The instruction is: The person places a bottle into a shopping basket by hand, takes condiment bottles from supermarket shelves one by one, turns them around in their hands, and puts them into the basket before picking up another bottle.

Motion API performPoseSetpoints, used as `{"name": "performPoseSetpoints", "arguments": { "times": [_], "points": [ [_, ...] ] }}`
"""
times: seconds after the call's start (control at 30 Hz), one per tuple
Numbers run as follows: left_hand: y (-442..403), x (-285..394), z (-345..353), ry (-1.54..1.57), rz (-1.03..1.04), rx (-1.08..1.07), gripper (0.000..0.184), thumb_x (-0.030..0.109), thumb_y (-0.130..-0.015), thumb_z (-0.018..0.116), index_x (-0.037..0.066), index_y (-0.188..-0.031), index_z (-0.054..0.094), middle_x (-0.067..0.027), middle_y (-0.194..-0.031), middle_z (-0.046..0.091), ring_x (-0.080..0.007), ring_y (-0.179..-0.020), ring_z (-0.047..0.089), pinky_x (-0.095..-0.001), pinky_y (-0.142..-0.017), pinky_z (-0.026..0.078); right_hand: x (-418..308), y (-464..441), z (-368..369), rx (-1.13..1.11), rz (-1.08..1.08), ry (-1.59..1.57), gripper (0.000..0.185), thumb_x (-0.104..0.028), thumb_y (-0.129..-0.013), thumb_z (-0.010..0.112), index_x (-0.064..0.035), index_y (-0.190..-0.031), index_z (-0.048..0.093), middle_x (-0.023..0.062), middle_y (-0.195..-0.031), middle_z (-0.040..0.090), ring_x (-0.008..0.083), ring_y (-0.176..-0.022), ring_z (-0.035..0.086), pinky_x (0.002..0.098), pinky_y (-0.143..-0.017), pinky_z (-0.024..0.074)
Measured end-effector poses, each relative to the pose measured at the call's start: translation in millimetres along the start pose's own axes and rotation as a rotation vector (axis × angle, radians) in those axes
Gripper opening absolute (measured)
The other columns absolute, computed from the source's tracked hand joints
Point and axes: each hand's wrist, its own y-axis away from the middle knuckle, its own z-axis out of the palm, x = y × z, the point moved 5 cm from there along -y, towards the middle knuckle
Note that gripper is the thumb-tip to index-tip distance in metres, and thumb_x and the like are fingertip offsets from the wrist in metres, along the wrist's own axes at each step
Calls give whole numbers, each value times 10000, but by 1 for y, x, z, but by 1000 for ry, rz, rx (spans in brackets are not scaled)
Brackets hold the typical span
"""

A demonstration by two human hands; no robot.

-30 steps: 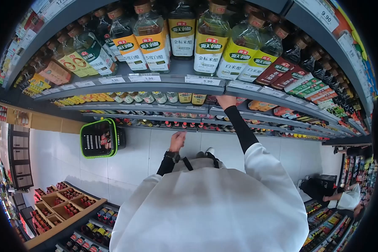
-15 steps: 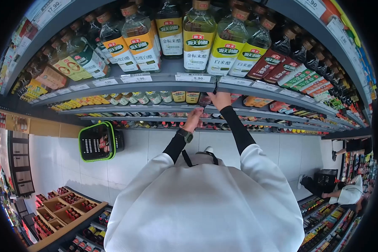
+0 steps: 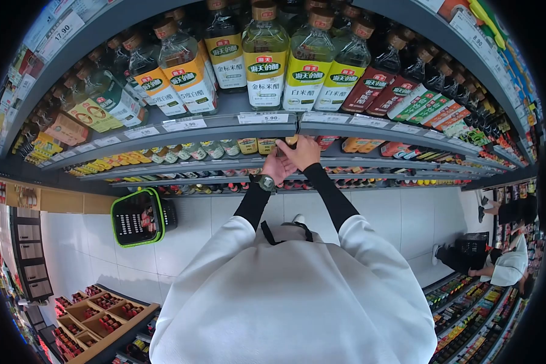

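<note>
My right hand (image 3: pixel 306 153) is closed at the lower shelf, just under the price rail, its fingers around a small dark bottle (image 3: pixel 291 140) with a gold-brown top. Most of that bottle is hidden by my fingers and the shelf edge. Below and to the left, my left hand (image 3: pixel 276 167) is turned palm up with curled fingers that meet the right hand and seem to cup the same bottle. Directly above the hands stand a rice vinegar bottle (image 3: pixel 265 73) with a yellow label and a white rice vinegar bottle (image 3: pixel 309 79) with a green label.
Dark red bottles (image 3: pixel 372 85) continue along the upper shelf. A grey shelf rail (image 3: pixel 212 125) with price tags curves above my wrists. On the floor at left stands a black basket (image 3: pixel 137 218) with a green rim and red items. Another person (image 3: pixel 508 267) is at the far right.
My hands have come together; the left has moved up and turned palm up under the right. A gold-brown top now shows at my right hand. The view has shifted slightly to the right.
</note>
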Motion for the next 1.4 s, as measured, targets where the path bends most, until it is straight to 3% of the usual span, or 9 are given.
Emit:
{"name": "performPoseSetpoints", "arguments": {
  "times": [0.27,0.4,0.77,0.93,1.0,1.07,1.13,1.23,1.4],
  "points": [
    [2,-7,-1,268,105,-191,461,544,-944,379,163,-1122,569,-42,-1068,642,-219,-1005,610,-385,-863,491,-23,34,1,197,-241,-39,263,-338,-711,708,-122,-859,677,43,-806,554,286,-697,602,403,-646,453],
    [13,-7,4,240,206,-137,393,517,-914,492,155,-1000,616,-44,-984,644,-211,-933,613,-377,-836,498,-23,49,3,226,-345,-33,257,-306,-717,698,-133,-907,700,27,-801,541,241,-713,562,372,-686,402],
    [58,-13,38,142,193,-71,408,513,-905,526,151,-1090,567,-37,-1014,614,-187,-955,608,-336,-853,498,-49,70,-46,306,-474,8,251,-271,-706,703,-145,-924,709,7,-935,605,240,-852,536,398,-774,380],
    [91,-38,29,123,177,-188,475,535,-933,465,130,-1171,536,-51,-1063,596,-172,-1047,572,-315,-912,464,-82,90,-72,277,-682,-323,112,-96,-650,723,-70,-717,638,26,-921,661,261,-951,592,415,-845,425],
    [108,-45,25,112,133,-191,494,540,-929,469,111,-1163,541,-60,-1069,599,-179,-1048,571,-323,-916,462,-85,101,-68,154,-593,-573,102,-58,-654,722,-54,-700,631,49,-834,664,263,-845,624,382,-779,457],
    [114,-49,0,-131,382,-279,511,539,-923,481,89,-1156,548,-70,-1083,602,-192,-1043,575,-339,-913,463,-89,107,-70,86,-542,-754,86,11,-691,705,-14,-690,622,88,-748,662,259,-701,652,327,-668,493],
    [136,-40,9,282,134,-180,519,531,-910,505,75,-1149,563,-91,-1101,607,-217,-1024,592,-371,-907,468,-97,109,-80,67,-421,-886,81,15,-727,685,2,-684,617,98,-751,661,254,-720,653,334,-677,499],
    [159,-31,1,236,130,-2,526,526,-916,491,71,-1170,559,-95,-1092,619,-221,-982,622,-373,-858,508,-96,104,-95,-2,-169,-1057,236,-89,-881,595,20,-672,600,113,-730,646,235,-780,656,360,-763,504],
    [205,-34,7,-91,29,-243,606,501,-972,380,-3,-1303,436,-196,-1135,613,-277,-908,652,-365,-776,552,-81,68,-112,-136,304,-1277,349,-195,-912,589,32,-654,523,116,-733,613,237,-792,643,355,-773,496]
  ]
}}
